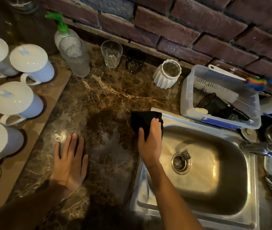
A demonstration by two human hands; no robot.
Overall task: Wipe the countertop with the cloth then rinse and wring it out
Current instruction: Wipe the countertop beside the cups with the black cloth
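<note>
A black cloth (143,121) lies at the seam between the brown marble countertop (102,95) and the left rim of the steel sink (198,163). My right hand (150,143) presses down on the cloth, thumb on its left edge, fingers over its top. My left hand (70,161) rests flat on the countertop to the left, fingers spread, holding nothing. A wet sheen shows on the counter between the two hands. The faucet (261,147) sits at the right side of the sink.
Several white lidded mugs (30,62) stand on a board at the left. Along the brick wall are a spray bottle (62,30), glasses (111,53) and a white ribbed vase (166,74). A clear plastic tub (188,90) with a bottle brush sits behind the sink.
</note>
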